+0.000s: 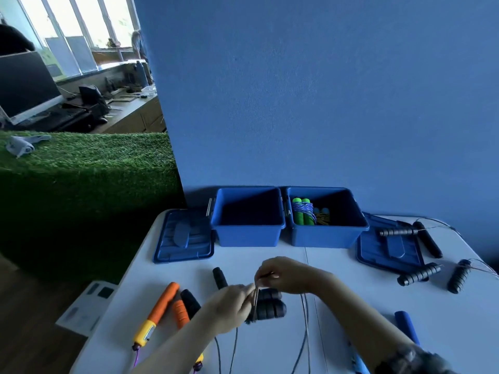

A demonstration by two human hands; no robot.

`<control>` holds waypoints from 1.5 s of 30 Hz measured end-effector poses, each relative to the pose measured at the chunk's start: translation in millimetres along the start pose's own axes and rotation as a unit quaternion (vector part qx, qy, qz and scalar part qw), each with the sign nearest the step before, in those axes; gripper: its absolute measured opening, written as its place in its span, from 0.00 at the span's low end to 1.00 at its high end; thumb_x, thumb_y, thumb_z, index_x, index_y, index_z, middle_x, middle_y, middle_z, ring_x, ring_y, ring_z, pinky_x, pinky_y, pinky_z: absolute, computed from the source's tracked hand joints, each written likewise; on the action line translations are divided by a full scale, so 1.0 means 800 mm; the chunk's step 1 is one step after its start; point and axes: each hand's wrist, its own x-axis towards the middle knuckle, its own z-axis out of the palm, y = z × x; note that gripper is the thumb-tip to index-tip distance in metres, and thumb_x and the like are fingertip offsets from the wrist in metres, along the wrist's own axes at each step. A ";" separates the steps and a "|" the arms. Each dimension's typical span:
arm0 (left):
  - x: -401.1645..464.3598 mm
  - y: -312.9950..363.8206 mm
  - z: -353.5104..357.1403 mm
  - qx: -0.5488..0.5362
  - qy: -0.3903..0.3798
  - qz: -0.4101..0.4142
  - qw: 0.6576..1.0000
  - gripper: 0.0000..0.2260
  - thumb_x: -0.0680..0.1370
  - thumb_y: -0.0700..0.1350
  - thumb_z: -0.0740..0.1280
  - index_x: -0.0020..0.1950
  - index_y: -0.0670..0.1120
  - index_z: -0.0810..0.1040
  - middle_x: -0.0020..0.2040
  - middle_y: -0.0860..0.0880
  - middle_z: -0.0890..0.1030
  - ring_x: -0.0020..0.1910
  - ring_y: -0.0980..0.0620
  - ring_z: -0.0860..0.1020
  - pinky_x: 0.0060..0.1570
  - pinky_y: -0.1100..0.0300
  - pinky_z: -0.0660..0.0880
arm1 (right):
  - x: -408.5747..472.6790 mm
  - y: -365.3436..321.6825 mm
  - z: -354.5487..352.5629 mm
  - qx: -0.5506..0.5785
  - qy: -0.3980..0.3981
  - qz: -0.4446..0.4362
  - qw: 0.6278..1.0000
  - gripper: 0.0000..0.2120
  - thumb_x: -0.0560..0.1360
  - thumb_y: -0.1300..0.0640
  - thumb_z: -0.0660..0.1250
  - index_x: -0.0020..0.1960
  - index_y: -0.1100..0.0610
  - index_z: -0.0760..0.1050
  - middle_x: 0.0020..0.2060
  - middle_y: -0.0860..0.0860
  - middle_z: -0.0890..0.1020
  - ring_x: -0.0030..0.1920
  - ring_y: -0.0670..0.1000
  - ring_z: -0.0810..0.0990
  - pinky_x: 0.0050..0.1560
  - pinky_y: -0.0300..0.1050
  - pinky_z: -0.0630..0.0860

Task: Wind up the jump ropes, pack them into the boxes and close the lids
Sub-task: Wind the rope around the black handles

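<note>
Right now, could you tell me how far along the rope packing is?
Done: a green-handled rope and another wound bundle lie in the right box. In hand: the left hand and right hand are winding cord round the black handles. Left: the left box looks empty, the orange rope and black ropes lie loose, and both lids are off.

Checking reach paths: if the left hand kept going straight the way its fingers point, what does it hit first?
Probably the black ribbed handles the left hand already pinches cord against. Beyond them sits the right hand, then the right box. Depth is unclear from this one view.
</note>
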 end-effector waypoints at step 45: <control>-0.010 -0.013 -0.003 0.073 0.018 0.043 0.996 0.27 0.81 0.57 0.54 0.78 0.48 0.56 0.60 0.47 0.75 0.51 0.47 0.77 0.46 0.59 0.70 | -0.009 0.009 0.019 0.063 0.115 0.062 0.990 0.15 0.77 0.58 0.58 0.35 0.44 0.72 0.33 0.40 0.76 0.36 0.39 0.73 0.42 0.37 0.70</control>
